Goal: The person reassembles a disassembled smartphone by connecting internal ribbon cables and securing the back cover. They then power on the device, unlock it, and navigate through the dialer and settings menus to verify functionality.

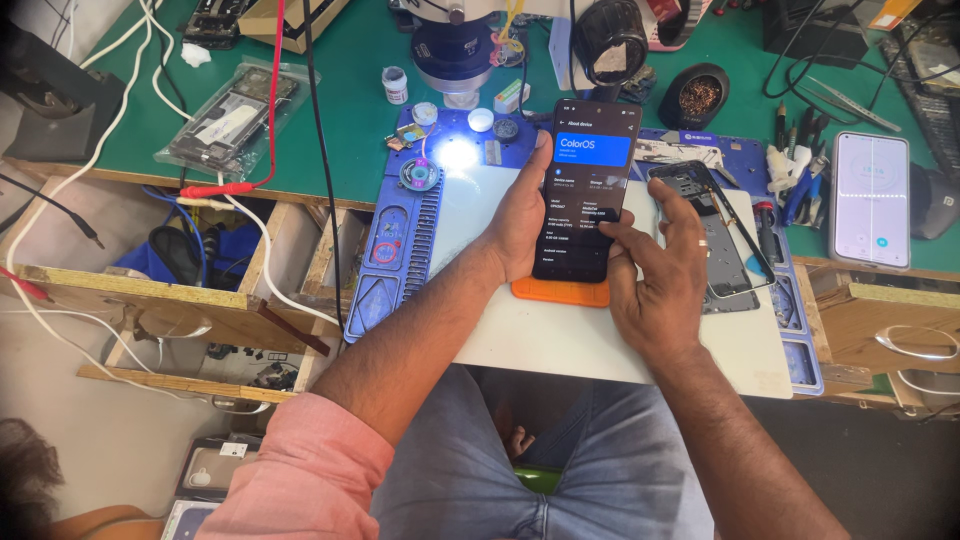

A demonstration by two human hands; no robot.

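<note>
Glossy glass phone (588, 190) over smooth white mat (560, 335), rough wooden drawers (150, 295).

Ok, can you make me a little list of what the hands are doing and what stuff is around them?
left hand: left hand holds the black phone upright from its left edge
right hand: right hand touches the phone's lit screen with the thumb, a ring on one finger
under the phone: orange pad on a white mat
beside the hands: blue repair mat, a bright lamp spot
far right: second phone lying flat, screen lit
bench: green bench top, open wooden drawers at the left
</note>
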